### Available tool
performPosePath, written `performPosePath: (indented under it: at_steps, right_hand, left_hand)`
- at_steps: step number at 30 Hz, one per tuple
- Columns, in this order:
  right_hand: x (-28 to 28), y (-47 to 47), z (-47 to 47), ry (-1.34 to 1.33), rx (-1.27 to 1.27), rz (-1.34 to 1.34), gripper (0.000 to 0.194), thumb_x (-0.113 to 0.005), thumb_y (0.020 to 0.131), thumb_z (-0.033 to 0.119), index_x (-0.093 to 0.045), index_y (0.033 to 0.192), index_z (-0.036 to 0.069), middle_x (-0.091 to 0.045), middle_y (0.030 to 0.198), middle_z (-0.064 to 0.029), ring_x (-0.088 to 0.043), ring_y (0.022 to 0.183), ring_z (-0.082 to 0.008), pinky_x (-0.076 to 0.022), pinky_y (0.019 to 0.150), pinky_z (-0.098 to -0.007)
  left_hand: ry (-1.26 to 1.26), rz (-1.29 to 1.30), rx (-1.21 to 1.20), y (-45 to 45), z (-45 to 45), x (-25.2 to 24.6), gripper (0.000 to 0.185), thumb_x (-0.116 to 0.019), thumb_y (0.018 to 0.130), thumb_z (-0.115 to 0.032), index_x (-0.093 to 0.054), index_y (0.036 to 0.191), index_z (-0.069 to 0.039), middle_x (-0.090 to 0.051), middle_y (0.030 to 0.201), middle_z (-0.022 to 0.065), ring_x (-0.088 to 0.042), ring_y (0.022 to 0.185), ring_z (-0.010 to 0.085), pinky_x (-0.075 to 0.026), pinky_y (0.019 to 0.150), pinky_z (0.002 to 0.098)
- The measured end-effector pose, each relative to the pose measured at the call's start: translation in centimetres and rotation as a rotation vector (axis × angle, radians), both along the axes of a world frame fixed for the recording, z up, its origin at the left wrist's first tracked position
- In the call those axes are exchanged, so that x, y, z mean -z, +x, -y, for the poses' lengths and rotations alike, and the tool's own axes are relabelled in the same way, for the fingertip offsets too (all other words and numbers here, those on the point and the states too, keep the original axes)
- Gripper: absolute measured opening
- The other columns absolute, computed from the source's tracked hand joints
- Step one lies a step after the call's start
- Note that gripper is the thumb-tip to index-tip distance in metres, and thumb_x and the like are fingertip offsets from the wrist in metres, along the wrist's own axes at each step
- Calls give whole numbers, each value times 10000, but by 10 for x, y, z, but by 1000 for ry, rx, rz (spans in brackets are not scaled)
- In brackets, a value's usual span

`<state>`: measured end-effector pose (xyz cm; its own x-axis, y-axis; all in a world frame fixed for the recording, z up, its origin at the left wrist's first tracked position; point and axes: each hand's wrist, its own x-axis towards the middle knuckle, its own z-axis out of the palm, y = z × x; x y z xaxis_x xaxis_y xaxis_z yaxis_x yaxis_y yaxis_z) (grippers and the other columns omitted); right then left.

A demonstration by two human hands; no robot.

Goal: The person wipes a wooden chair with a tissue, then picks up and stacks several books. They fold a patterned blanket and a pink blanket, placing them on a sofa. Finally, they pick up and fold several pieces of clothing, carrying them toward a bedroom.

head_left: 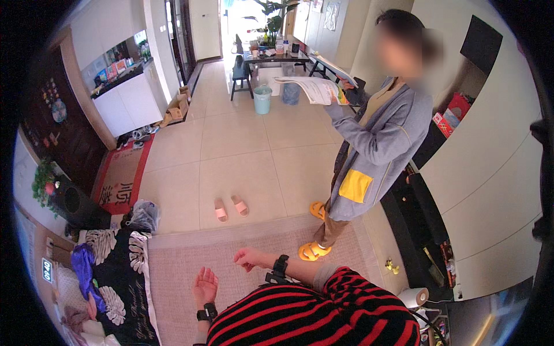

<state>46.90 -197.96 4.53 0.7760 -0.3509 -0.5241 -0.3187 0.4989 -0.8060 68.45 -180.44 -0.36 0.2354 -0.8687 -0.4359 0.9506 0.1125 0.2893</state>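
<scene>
My left hand (205, 283) is held palm up over the beige rug (186, 264), fingers apart and nothing on the palm. To its right, my right hand (251, 258) hovers with the fingers curled in and no object visible in it. A black strap device sits on each wrist. Beyond the rug, a pair of pink slippers (221, 210) lies on the tiled floor. At the right stands another person (381, 129) in a grey coat with a yellow pocket, holding an open booklet (309, 88) and a second bound booklet or board (333, 69).
A sofa with a black patterned cover (112, 272) is at the left, with clothes on it. Ahead stand a light-blue bin (262, 100), a dark bench (240, 73) and a cluttered table (279, 57). A black TV cabinet (411, 220) lines the right side.
</scene>
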Motion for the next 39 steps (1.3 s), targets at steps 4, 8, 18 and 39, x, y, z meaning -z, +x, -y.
performPosePath:
  at_steps: [4,8,18,39]
  right_hand:
    - [-6,3,2,20,9,18,185,-604,816,143,-571,973,52,-527,670,-14,-538,550,-130,-495,524,-294]
    - [-5,2,6,19,-17,25,196,-608,812,142,-570,978,45,-530,684,-12,-533,546,-128,-494,526,-294]
    - [3,30,-4,-42,-76,22,214,-641,786,127,-572,976,55,-553,757,-1,-545,634,-113,-501,557,-294]
    - [37,282,-142,-9,-733,9,244,-592,768,-24,-552,1007,5,-564,860,-51,-573,754,-159,-512,701,-313]
  left_hand:
    - [-28,-12,23,-2,5,-4,372,-489,885,-287,-559,1165,-52,-627,1083,132,-588,964,260,-423,867,427]
    - [-9,-15,17,-4,11,-3,367,-473,895,-291,-560,1164,-56,-623,1087,134,-577,976,260,-422,872,423]
    - [-38,-6,-17,10,-9,-6,322,-464,907,-258,-570,1143,-66,-627,1071,123,-587,960,244,-446,865,414]
    - [-131,-58,-756,100,-265,7,349,-409,943,-222,-481,1215,-16,-587,1114,173,-567,1018,292,-456,884,418]
